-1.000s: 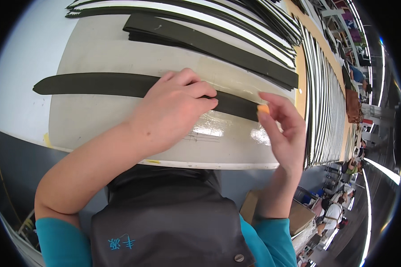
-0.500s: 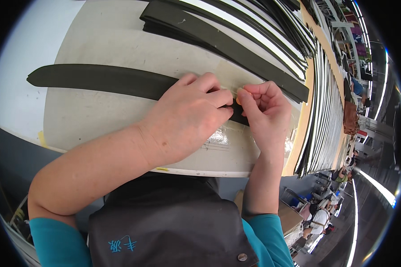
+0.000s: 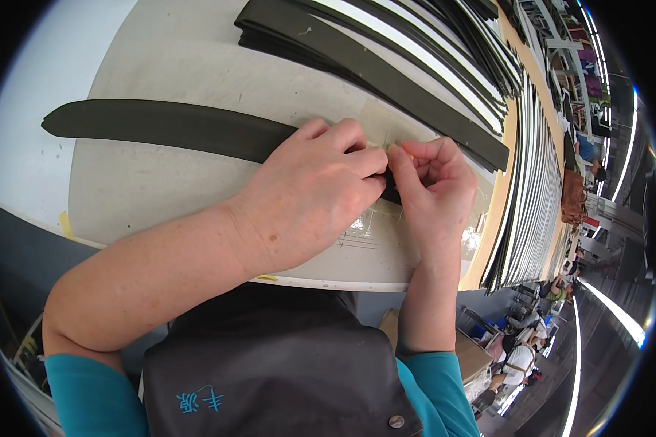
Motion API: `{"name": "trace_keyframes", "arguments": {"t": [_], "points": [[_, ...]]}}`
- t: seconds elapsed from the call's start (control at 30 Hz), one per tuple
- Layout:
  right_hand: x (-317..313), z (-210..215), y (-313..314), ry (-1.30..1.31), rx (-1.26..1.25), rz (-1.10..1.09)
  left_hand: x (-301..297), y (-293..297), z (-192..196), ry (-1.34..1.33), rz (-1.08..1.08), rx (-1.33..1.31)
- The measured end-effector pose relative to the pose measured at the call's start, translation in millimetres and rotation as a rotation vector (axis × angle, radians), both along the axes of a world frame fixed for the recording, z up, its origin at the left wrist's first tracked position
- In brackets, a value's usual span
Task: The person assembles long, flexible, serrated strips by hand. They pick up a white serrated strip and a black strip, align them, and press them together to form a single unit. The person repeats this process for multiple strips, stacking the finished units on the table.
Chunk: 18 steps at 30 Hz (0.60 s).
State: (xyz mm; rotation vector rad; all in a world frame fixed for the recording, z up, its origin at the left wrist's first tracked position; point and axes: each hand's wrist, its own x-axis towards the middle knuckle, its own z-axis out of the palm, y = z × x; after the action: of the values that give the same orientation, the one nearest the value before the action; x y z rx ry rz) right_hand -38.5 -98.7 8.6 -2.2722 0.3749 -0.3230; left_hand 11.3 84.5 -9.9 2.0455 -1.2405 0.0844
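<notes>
Presently, on worktable (image 3: 175,65): dark strip (image 3: 160,121), flat, running left to right, right-hand portion partly covered. Left hand (image 3: 313,189) curled over dark strip; clamped or merely resting, cannot tell. Right hand (image 3: 439,178) just beside, thumb and forefinger pinched together on small orange piece (image 3: 410,156), mostly hidden. Beyond, apart from strip: dark layered stack (image 3: 372,74).

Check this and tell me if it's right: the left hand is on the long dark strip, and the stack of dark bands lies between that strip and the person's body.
Not quite: the stack of dark bands lies beyond the long dark strip, on the side away from the person, as the head view shows. The left hand is on that strip.
</notes>
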Motion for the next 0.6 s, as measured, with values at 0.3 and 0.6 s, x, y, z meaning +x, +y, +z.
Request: {"name": "trace_keyframes", "arguments": {"t": [0.3,0.6], "points": [[1,19,0,-0.12,0.374,-0.093,0,0,-2,-0.007,0.011,-0.016],[-36,16,-4,-0.057,0.503,-0.012,5,-2,-7,0.06,0.006,-0.12]]}}
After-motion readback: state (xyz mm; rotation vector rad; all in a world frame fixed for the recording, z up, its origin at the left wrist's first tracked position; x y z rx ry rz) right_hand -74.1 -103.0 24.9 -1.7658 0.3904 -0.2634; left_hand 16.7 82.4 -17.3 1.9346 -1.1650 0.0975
